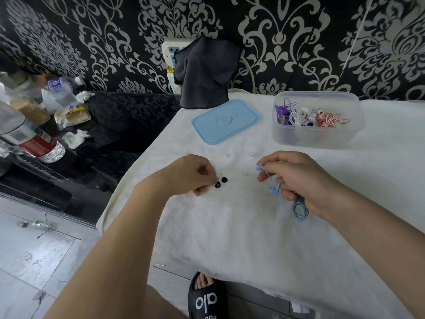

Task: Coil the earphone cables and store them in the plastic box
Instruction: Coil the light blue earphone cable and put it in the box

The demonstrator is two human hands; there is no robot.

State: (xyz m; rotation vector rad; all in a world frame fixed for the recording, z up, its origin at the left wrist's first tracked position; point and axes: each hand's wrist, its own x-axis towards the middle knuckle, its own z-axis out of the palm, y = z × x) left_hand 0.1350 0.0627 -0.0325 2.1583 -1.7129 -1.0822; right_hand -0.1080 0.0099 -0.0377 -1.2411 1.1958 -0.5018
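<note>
Right hand grips blue earphones w/ cable coiled, left hand pinches at 2 black ear tips on worktop; next, prob. refit tips, then drop coil in plastic box beyond right hand.

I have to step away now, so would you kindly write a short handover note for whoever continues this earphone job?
Left hand: fingers curled, pinching one of two black ear tips; the other lies beside it on the white cloth.
Right hand: holds the blue earphones, cable loops hanging below the palm.
Plastic box: open, far right, already holding purple, white and red-striped earphones. Its blue lid lies flat to the left.
Done: three sets stored.
Left: probably refit the tips, finish coiling the blue set, box it, perhaps close the lid.
</note>
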